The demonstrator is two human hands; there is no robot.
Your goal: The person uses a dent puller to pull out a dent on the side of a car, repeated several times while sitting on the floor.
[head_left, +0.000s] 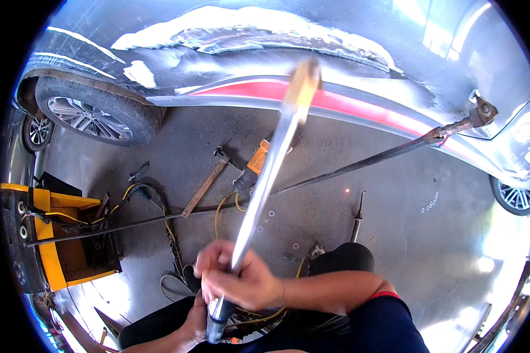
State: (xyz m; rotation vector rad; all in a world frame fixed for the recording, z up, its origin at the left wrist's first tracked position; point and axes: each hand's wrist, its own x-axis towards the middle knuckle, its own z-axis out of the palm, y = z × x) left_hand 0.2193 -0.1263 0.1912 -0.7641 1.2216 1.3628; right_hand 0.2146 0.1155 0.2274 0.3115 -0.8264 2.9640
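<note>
Nearest the camera, a long polished metal rod [264, 188] with a blurred yellowish block-shaped head [302, 85] slants upward from the person's lap, its head overlapping the view of the grey car side panel [176, 76]. The work on that panel looks partway along, I judge: a long whitish, scraped patch [229, 23] runs across it without finished paint, its surface apparently uneven, so smoothing and refinishing seem left to do. I cannot tell bare metal from filler there. A rusty metal clamp [483, 112], at the right end of a long dark bar [359, 160], sits against the panel's right part; whether it is fastened is unclear. The right hand [244, 285] has its fingers curled round the rod's lower part, its forearm running nearly level from a bent elbow at the right. The left hand [195, 323] is set lower, beside the rod's bottom end, its forearm rising from the lower edge; its fingers are largely hidden, so I cannot tell whether they grip.
</note>
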